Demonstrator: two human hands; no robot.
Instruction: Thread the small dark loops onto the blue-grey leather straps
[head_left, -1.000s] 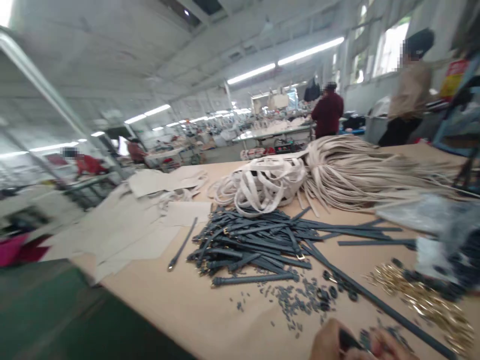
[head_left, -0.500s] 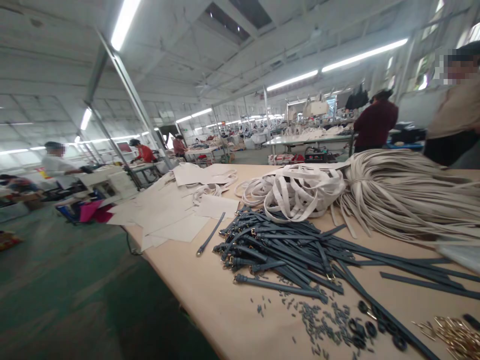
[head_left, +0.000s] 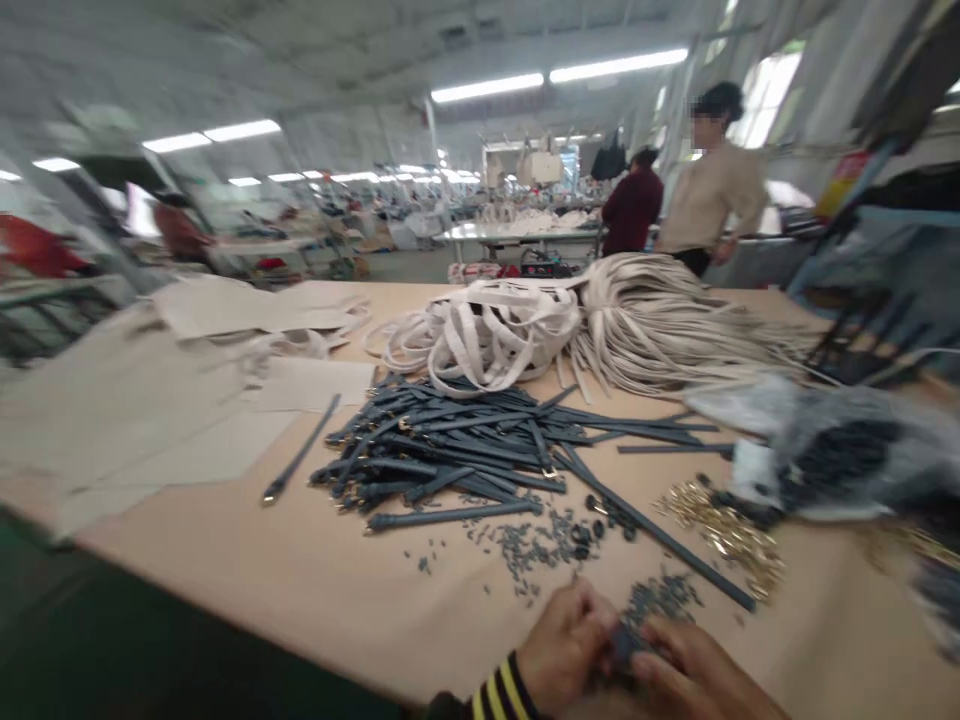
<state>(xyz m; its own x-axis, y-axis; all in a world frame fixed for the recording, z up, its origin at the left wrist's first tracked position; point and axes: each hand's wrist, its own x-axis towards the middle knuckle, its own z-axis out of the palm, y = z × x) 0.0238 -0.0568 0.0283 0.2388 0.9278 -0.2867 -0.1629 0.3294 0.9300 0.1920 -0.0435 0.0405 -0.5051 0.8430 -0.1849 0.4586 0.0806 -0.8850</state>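
Observation:
At the bottom of the head view, my left hand [head_left: 562,645] and my right hand [head_left: 694,665] are close together over the near table edge. Both are closed, fingers bent around a short blue-grey strap piece [head_left: 624,642] that shows between them; motion blur and the fingers hide most of it. Just beyond them lie small dark bits [head_left: 660,598]. Farther off is a pile of blue-grey straps [head_left: 450,440] with gold buckles. One long blue-grey strap [head_left: 664,535] lies diagonally, and a single buckled strap [head_left: 301,452] rests apart on the left.
Gold metal fittings [head_left: 724,535] and a clear plastic bag [head_left: 832,450] with dark pieces lie on the right. Pale strap coils [head_left: 487,335] and a beige strap bundle [head_left: 660,320] are behind the pile. Beige sheets [head_left: 150,420] cover the table's left. Two people stand beyond the table.
The view has swung to the right. My two hands, out of view before, now show at the bottom with the strap piece between them. More of the table's right side is visible.

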